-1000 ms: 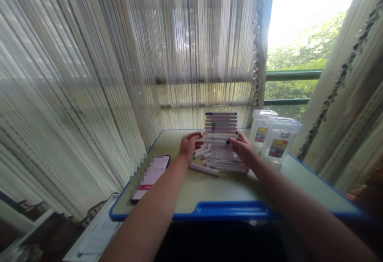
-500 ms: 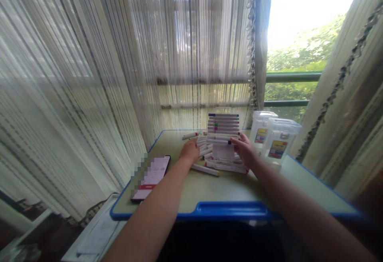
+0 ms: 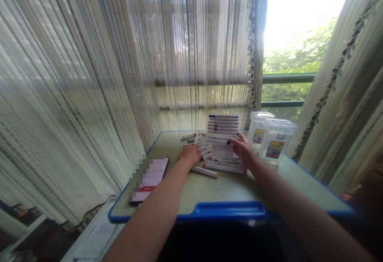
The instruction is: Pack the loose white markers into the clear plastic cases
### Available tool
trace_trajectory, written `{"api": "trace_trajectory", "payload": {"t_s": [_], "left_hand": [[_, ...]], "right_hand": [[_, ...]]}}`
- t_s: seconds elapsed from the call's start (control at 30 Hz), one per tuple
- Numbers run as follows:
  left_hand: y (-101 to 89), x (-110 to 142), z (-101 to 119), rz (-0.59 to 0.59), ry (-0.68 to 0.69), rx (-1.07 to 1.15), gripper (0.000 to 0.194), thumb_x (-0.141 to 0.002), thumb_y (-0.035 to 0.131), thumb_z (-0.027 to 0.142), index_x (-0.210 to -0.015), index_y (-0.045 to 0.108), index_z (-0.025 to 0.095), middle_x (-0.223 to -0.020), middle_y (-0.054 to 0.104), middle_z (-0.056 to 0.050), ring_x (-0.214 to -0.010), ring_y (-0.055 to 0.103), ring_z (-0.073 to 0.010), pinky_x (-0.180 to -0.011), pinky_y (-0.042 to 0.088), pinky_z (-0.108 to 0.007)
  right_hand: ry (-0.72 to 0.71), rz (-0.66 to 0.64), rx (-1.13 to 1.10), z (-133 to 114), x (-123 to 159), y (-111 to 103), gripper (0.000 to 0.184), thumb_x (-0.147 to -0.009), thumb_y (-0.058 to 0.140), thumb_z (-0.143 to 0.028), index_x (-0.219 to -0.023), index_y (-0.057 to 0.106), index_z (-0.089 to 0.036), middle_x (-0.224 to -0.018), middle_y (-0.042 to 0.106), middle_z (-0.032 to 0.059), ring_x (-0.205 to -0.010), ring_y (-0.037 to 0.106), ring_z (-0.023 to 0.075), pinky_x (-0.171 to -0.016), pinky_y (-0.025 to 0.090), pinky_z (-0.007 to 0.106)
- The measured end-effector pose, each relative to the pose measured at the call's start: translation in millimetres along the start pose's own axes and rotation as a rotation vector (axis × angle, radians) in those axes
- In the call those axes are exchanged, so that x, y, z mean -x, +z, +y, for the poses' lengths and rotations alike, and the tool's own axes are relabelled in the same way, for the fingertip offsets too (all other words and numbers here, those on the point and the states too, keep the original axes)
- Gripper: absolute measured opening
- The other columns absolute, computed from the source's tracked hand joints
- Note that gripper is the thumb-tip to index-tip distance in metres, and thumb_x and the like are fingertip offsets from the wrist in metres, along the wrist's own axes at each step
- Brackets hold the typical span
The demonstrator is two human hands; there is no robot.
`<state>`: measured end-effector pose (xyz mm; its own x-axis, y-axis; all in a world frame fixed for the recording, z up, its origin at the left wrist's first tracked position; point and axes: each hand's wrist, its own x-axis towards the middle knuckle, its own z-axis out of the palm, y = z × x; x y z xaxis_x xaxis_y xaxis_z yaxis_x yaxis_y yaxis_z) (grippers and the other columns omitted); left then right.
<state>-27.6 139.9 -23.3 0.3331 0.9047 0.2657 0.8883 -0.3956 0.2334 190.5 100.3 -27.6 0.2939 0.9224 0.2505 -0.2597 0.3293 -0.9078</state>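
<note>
Over the loose white markers (image 3: 206,149) on the left of the pile, my left hand (image 3: 189,155) reaches with bent, slightly parted fingers. Its fingertips are at the markers, and nothing shows clearly held in it. My right hand (image 3: 243,151) is closed at the right end of a dark-capped marker (image 3: 220,140), thumb by the cap. That marker is lowest in a neat stack of white markers (image 3: 223,124) with differently coloured ends, lying level one above another. Below the stack shows a pale, clear holder surface (image 3: 222,151). More markers (image 3: 224,168) lie in front of it.
Two clear plastic cases (image 3: 273,144) with labels stand at the right rear. A phone (image 3: 151,178) lies at the left of the blue-edged table (image 3: 221,192). A yellow-ended marker (image 3: 205,171) lies nearest me. Curtains (image 3: 191,54) hang behind the table.
My left hand has dropped slightly and its fingers have come down onto the loose markers. My right hand stays at the stack. The view has shifted a little.
</note>
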Motion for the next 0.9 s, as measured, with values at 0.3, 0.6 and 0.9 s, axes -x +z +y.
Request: {"api": "trace_trajectory", "payload": {"t_s": [0.3, 0.6, 0.9], "left_hand": [[1.4, 0.7, -0.4, 0.004, -0.020, -0.019, 0.041, -0.090, 0.044, 0.035, -0.123, 0.060, 0.017, -0.131, 0.057, -0.015, -0.116, 0.055, -0.0291, -0.098, 0.043, -0.041], [-0.6, 2.7, 2.2, 0.017, -0.019, -0.028, 0.036, -0.092, 0.040, 0.032, -0.113, 0.066, 0.022, -0.124, 0.062, -0.011, -0.111, 0.058, -0.0261, -0.096, 0.044, -0.037], [-8.0, 4.6, 6.7, 0.034, -0.063, -0.042, 0.032, -0.090, 0.040, 0.028, -0.100, 0.070, 0.019, -0.113, 0.067, -0.012, -0.106, 0.062, -0.0235, -0.092, 0.046, -0.033]], "right_hand": [[-0.016, -0.040, 0.013, 1.5, 2.2, 0.6, 0.042, -0.058, 0.076, -0.036, -0.095, 0.058, -0.026, -0.067, 0.062, -0.0045, -0.051, 0.049, 0.0106, -0.045, 0.034, 0.022], [-0.004, -0.037, 0.001, -0.4, 2.3, 1.8, 0.044, -0.056, 0.077, -0.036, -0.095, 0.057, -0.026, -0.072, 0.065, -0.0031, -0.055, 0.054, 0.0127, -0.049, 0.039, 0.024], [0.004, -0.054, -0.026, -1.3, 3.3, 1.6, 0.043, -0.057, 0.078, -0.035, -0.094, 0.057, -0.026, -0.068, 0.062, -0.0052, -0.052, 0.051, 0.0105, -0.046, 0.038, 0.022]]}}
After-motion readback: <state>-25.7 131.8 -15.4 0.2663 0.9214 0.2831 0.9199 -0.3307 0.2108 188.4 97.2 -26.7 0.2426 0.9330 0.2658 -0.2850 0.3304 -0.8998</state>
